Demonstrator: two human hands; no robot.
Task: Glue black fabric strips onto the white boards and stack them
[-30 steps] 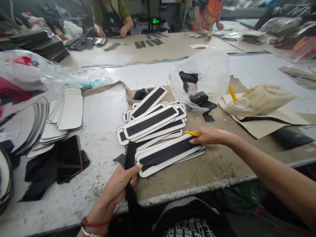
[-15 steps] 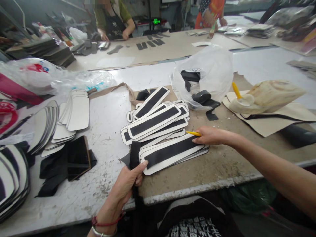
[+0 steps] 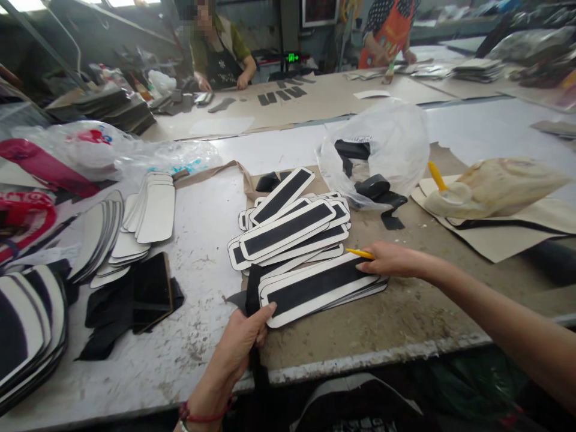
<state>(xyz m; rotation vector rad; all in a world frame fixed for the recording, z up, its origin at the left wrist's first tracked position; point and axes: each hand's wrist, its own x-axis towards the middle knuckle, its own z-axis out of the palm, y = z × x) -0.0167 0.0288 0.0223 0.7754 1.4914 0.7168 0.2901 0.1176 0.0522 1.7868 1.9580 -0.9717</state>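
Note:
A long white panel (image 3: 333,305) with rounded ends and a black strip (image 3: 321,288) along its middle lies on top of a slanted stack. My left hand (image 3: 243,336) is closed at its left end, thumb on the top face and fingers curled by the edge. A black band (image 3: 253,291) runs behind this hand and hangs past the table edge. At the panel's far right end, my right hand (image 3: 389,261) grips a thin yellow tapered stick (image 3: 360,254), its tip pointing left, with fingertips touching the black strip. More such panels (image 3: 288,228) are piled just beyond.
A clear plastic bag (image 3: 400,150) with black strips stands behind the pile. To the right is a glue container (image 3: 450,198) with a yellow handle. White pieces (image 3: 155,210), a phone (image 3: 153,294) and curved panels (image 3: 27,324) lie left. Two people work at the far table (image 3: 324,99).
The view has tilted up slightly and shifted, so everything sits a little lower and further right. Both hands stay in nearly the same place on the panel.

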